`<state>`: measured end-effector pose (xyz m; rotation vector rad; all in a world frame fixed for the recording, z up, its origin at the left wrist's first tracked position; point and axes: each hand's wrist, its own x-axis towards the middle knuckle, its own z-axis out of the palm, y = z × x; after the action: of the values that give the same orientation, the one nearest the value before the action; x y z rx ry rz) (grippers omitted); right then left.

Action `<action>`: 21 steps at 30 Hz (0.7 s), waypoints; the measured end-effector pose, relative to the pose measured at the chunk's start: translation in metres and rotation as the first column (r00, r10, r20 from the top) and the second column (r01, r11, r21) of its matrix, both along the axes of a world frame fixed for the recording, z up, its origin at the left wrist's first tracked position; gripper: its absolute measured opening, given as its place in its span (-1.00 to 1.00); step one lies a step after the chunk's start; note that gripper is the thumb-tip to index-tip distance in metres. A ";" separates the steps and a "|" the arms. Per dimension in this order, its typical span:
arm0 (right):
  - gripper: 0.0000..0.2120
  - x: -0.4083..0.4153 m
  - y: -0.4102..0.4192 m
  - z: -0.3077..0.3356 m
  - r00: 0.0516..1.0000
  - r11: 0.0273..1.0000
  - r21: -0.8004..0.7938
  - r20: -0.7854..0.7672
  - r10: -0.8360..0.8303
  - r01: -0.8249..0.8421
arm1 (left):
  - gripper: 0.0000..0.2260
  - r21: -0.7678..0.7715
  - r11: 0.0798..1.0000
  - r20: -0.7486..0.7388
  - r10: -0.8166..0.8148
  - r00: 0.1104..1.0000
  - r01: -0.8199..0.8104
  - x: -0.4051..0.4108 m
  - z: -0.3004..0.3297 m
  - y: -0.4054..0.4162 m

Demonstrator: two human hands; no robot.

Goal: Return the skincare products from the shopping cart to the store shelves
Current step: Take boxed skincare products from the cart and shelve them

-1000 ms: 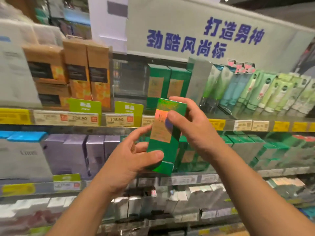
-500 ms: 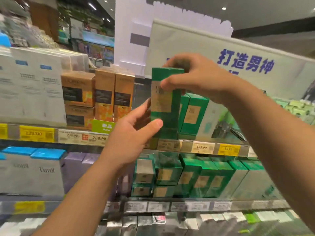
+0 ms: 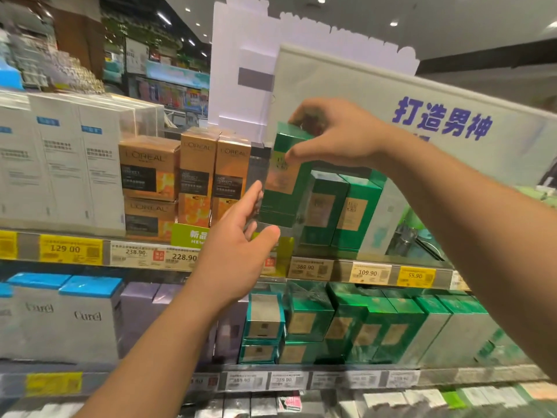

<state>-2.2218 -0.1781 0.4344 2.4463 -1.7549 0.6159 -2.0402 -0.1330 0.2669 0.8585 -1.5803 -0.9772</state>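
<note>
Green box, seemingly upright, at upper shelf.

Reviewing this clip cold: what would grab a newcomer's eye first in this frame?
First, the tall green box at centre, gripped at its top by the right hand and being set on the upper shelf beside matching green boxes. The left hand hovers open by its lower edge. Left of it stand orange L'Oreal boxes, and a white sign with blue Chinese lettering rises behind.
</note>
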 end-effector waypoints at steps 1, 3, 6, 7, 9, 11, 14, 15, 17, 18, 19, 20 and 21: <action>-0.56 -0.002 -0.003 -0.002 1.000 1.000 0.006 -0.009 -0.002 0.002 | -0.36 0.007 1.000 0.011 -0.006 1.000 0.006 0.000 -0.001 -0.001; -0.53 -0.005 -0.007 -0.005 0.999 1.000 0.016 -0.038 -0.009 0.009 | -0.36 0.013 1.000 0.031 -0.021 0.999 0.021 0.001 -0.002 -0.003; -0.47 -0.007 -0.009 -0.009 0.996 0.999 0.044 -0.083 -0.019 0.023 | -0.35 0.035 0.998 0.045 -0.049 0.998 0.048 0.003 -0.002 -0.006; -0.46 -0.008 -0.010 -0.010 0.995 0.998 0.054 -0.102 -0.023 0.029 | -0.35 0.041 0.998 0.051 -0.053 0.997 0.051 0.004 -0.001 -0.007; -0.44 -0.010 -0.010 -0.013 0.990 0.996 0.079 -0.137 -0.031 0.042 | -0.35 0.049 0.997 0.053 -0.057 0.997 0.055 0.005 0.000 -0.008; -0.43 -0.011 -0.010 -0.016 0.986 0.991 0.123 -0.161 -0.040 0.060 | -0.34 0.060 0.996 0.050 -0.065 0.997 0.062 0.005 0.001 -0.009; -0.38 -0.012 -0.010 -0.020 0.981 0.983 0.165 -0.190 -0.047 0.079 | -0.34 0.067 0.995 0.060 -0.075 0.995 0.071 0.005 0.001 -0.011; -0.37 -0.011 -0.011 -0.022 0.978 0.981 0.172 -0.203 -0.049 0.085 | -0.34 0.067 0.995 0.067 -0.077 0.995 0.072 0.005 0.002 -0.012; -0.33 -0.009 -0.011 -0.023 0.971 0.978 0.184 -0.232 -0.057 0.101 | -0.34 0.070 0.995 0.076 -0.078 0.994 0.073 0.004 0.002 -0.014; -0.32 -0.008 -0.010 -0.024 0.968 0.976 0.188 -0.245 -0.058 0.106 | -0.34 0.073 0.995 0.079 -0.079 0.994 0.073 0.004 0.003 -0.015; -0.31 -0.007 -0.010 -0.024 0.965 0.975 0.194 -0.256 -0.056 0.108 | -0.35 0.076 0.994 0.084 -0.080 0.993 0.074 0.003 0.004 -0.015; -0.31 -0.006 -0.010 -0.025 0.964 0.974 0.202 -0.262 -0.052 0.108 | -0.35 0.077 0.994 0.091 -0.082 0.992 0.076 0.002 0.005 -0.015; -0.32 -0.006 -0.011 -0.025 0.962 0.972 0.211 -0.267 -0.048 0.107 | -0.35 0.077 0.994 0.101 -0.084 0.991 0.077 0.001 0.006 -0.015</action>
<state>-2.2279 -0.1886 0.4095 2.4418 -1.8873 0.0836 -2.0392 -0.1483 0.2725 0.9143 -1.6873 -1.0676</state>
